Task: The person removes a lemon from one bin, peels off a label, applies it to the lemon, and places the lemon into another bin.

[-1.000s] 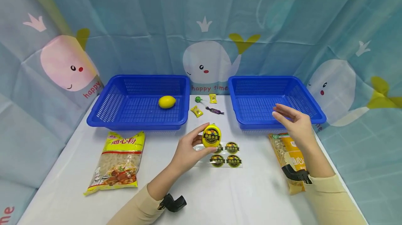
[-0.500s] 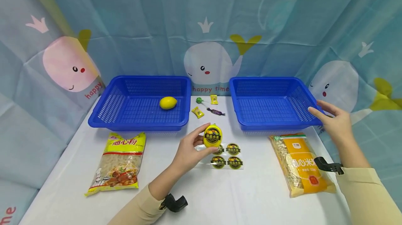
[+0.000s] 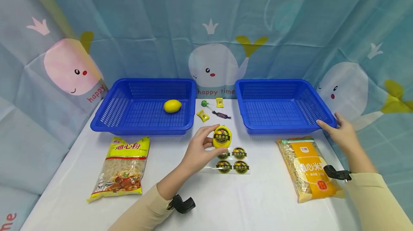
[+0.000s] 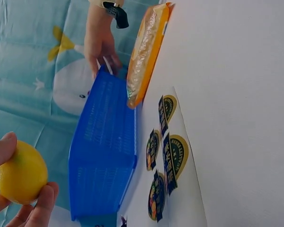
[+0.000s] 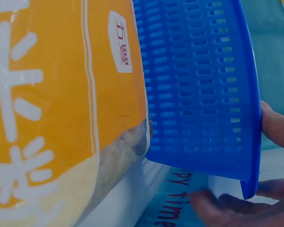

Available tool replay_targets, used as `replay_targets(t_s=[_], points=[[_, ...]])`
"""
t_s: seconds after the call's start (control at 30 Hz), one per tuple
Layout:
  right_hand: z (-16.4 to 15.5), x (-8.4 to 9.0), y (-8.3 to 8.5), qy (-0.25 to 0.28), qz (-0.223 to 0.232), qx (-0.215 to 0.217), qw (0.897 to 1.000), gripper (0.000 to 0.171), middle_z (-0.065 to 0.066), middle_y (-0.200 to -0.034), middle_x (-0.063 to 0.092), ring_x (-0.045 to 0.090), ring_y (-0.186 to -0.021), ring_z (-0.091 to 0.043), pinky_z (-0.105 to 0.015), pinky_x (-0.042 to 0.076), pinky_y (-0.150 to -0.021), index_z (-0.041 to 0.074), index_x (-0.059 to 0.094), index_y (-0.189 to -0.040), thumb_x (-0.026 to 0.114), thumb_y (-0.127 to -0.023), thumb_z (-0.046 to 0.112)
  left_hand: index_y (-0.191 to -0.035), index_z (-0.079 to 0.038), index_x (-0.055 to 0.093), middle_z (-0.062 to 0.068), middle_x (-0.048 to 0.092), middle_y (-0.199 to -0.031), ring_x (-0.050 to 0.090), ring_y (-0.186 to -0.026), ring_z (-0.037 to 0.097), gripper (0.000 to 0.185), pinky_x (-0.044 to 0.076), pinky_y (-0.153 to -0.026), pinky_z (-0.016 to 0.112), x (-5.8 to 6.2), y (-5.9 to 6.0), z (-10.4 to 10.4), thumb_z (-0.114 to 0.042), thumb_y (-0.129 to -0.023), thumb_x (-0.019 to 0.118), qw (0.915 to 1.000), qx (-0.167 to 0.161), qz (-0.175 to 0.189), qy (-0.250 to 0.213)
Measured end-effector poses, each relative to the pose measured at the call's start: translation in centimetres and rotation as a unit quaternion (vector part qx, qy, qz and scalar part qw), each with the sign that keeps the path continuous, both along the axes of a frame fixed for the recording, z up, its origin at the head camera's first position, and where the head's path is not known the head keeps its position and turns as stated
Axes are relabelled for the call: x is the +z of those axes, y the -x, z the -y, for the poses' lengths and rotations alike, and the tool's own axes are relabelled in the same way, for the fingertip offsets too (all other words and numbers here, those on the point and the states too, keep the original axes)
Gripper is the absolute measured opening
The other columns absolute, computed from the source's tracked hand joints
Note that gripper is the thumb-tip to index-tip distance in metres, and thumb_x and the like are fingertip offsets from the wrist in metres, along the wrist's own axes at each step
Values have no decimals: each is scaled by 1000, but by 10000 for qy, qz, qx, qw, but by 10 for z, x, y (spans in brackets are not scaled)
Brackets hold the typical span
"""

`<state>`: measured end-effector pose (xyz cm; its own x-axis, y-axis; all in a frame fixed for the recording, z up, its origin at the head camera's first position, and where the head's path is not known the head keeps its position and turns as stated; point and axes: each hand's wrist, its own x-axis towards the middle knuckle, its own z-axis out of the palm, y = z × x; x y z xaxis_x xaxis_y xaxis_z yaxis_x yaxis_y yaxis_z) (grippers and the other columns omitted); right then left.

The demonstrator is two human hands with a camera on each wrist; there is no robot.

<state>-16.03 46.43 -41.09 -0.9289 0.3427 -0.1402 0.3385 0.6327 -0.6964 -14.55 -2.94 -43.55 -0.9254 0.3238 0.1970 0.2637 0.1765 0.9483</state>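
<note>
My left hand pinches a lemon between thumb and fingers, raised over the table. A round black fruit label sticks to the lemon's face toward the head camera; the left wrist view shows the lemon's plain yellow side. Below it lies a clear sheet of round stickers. At the right, my right hand grips the front right corner of a blue plastic basket. In the right wrist view, the thumb lies on the basket's rim, with fingers curled beneath the outer edge.
Another blue basket at the left holds a second lemon. Between the baskets lie a green lollipop, yellow-wrapped candies and a purple-wrapped candy. Pasta bags lie at left and right.
My right hand has moved right from over the right basket's front and taken hold of its corner. The left hand, still holding the labelled lemon, has shifted slightly up and right.
</note>
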Motion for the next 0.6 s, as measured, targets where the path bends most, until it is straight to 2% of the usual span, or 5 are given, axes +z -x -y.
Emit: replay_targets(t_s=[0.2, 0.33, 0.5, 0.6], points=[[3, -2, 0, 255, 58, 48, 9996, 102, -40, -159, 8, 38, -133, -61, -71, 29, -107, 6, -11, -159, 50, -98, 60, -146, -27, 53, 3, 56, -131, 70, -95, 14, 74, 57, -86, 21, 4, 12, -19, -26, -81, 87, 9995, -263, 129, 74], [4, -1, 1, 355, 89, -26, 9993, 101, -40, -159, 7, 39, -133, -61, -71, 27, -108, 6, -12, -158, 50, -98, 60, -145, -26, 55, 2, 58, -134, 69, -92, 15, 72, 59, -83, 25, 4, 27, -35, -29, -81, 87, 9995, -221, 185, 156], [6, 0, 1, 419, 108, -86, 9990, 101, -40, -159, 6, 39, -133, -60, -69, 28, -108, 5, -12, -158, 51, -99, 58, -143, -24, 58, 0, 62, -130, 63, -102, 16, 69, 56, -92, 39, 4, 46, -56, -38, -81, 85, 9982, -56, -123, 590], [6, 0, 1, 468, 117, -113, 9988, 101, -40, -159, 7, 40, -134, -59, -69, 29, -108, 5, -11, -158, 52, -98, 57, -143, -24, 58, -1, 63, -130, 60, -107, 22, 70, 53, -90, 43, 9, 53, -68, -41, -81, 84, 9971, -44, -269, 717]])
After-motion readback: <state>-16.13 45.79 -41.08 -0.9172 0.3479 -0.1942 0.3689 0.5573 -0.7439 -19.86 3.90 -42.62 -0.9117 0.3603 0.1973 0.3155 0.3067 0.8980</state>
